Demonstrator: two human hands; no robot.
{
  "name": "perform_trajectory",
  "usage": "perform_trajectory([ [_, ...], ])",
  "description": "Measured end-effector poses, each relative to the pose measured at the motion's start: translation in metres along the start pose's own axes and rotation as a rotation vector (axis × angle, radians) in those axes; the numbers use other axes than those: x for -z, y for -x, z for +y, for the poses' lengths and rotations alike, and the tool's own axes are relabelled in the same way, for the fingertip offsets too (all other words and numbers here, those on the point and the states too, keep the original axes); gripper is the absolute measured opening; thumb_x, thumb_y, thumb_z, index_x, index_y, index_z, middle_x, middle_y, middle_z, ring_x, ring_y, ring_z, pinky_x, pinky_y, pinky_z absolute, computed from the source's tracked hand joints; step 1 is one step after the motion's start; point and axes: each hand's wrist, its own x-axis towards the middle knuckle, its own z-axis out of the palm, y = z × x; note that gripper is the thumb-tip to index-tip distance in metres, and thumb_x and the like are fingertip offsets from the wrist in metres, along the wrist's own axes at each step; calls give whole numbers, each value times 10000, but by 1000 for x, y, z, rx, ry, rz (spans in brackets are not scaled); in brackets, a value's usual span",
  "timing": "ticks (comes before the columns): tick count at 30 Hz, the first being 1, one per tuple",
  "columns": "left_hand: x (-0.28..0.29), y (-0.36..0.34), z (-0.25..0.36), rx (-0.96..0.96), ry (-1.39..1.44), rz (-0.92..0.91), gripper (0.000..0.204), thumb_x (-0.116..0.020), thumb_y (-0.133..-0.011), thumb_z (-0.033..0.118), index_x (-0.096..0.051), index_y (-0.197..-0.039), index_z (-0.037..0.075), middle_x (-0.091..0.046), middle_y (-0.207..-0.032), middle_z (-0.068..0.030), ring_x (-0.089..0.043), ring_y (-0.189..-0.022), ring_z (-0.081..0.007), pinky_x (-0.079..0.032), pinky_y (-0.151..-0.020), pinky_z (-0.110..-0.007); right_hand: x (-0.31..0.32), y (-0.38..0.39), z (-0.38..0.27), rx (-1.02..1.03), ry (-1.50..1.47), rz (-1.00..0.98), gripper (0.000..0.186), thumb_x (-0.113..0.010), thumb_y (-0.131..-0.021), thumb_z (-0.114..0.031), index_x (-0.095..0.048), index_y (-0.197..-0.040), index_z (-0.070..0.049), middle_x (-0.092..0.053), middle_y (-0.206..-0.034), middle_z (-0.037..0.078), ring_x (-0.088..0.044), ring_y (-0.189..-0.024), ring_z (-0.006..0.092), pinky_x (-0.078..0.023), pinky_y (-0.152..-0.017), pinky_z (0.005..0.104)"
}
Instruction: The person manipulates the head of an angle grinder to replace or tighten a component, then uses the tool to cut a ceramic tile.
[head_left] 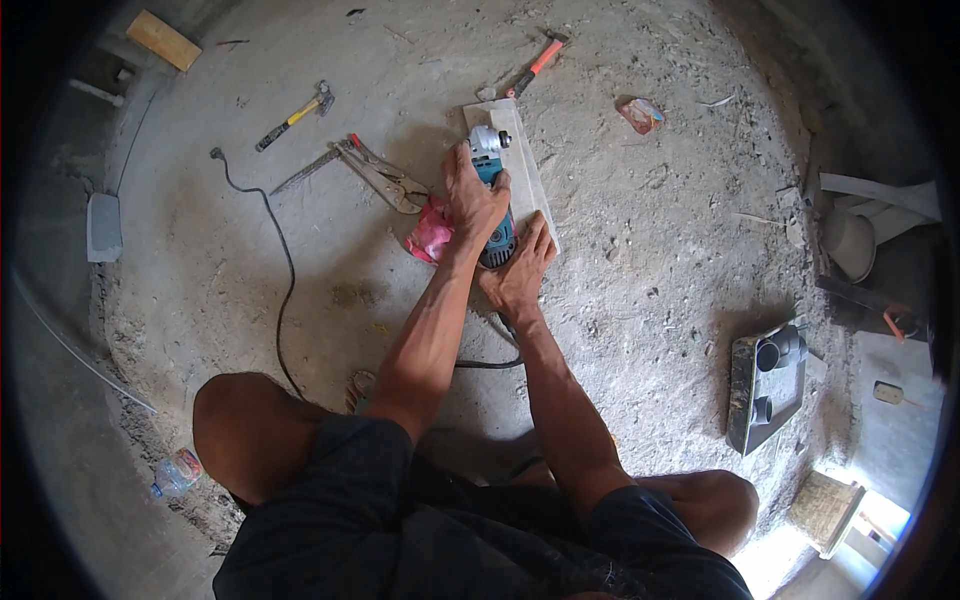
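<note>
"Dark sleeves (362,462) frame our nearest view; past them, a black cord (490,365) crosses the concrete floor (650,300). How is the grip?"

"We see the right hand (519,277) cupped at the rear of an angle grinder (488,173); whether its fingers close there, we cannot tell. Farther forward, the left hand (476,202) is wrapped around the teal body."

"And where is the tool?"

"Over a pale slab (532,185), straight ahead of the person, with a pink wrapper (430,232) beside it. We can make out no cut."

"How far along, then?"

"Early, we judge. The grinder is in hand, but beyond the locking pliers (385,187), a plug (217,154) rests loose on the floor; whether it is the grinder's, we cannot confirm. The grinder's spindle (505,138) shows no disc we can see."

"Farthest off?"

"Two hammers, one yellow-handled (301,117), one orange-handled (546,58), both lying unheld."
</note>
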Motion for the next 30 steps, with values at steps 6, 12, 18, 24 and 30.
perform_trajectory([
  [6,-5,0,-3,-27,-1,-18,762,-774,-777,165,-391,-1378,-103,-451,-1371,-323,-428,-1293,-478,-357,-1110,-523,-2,-1,4,21,15,27,1235,-838,-580,-334,-159,-1505,121,-337,-1464,314,-325,-1336,473,-242,-1178,515],
  [12,-6,-4,-7,-39,-155,-42,790,-785,-796,245,-393,-1402,-77,-457,-1408,-299,-423,-1331,-453,-360,-1126,-505,-2,-1,2,-9,7,27,1245,-837,-585,-342,-148,-1517,112,-332,-1471,302,-319,-1345,473,-251,-1180,510],
  [18,-3,-5,3,-54,-134,-1,678,-781,-773,188,-448,-1312,-56,-508,-1297,-282,-473,-1247,-455,-398,-1057,-511,1,-1,2,-53,-16,15,1299,-867,-562,-375,-139,-1527,102,-325,-1483,289,-305,-1364,464,-258,-1195,490],
  [24,3,-3,8,-24,-110,-8,655,-787,-760,181,-467,-1283,-49,-544,-1234,-277,-517,-1195,-449,-422,-1024,-512,7,-1,-5,-71,-68,-7,1351,-903,-509,-389,-154,-1525,96,-326,-1488,283,-314,-1365,460,-261,-1197,492],
  [30,4,-3,13,45,-40,-51,700,-809,-758,177,-456,-1317,-51,-519,-1279,-281,-505,-1216,-453,-432,-1019,-515,11,-1,-4,-67,-89,-1,1330,-903,-490,-318,-170,-1519,96,-344,-1478,277,-333,-1355,453,-268,-1195,485],
])
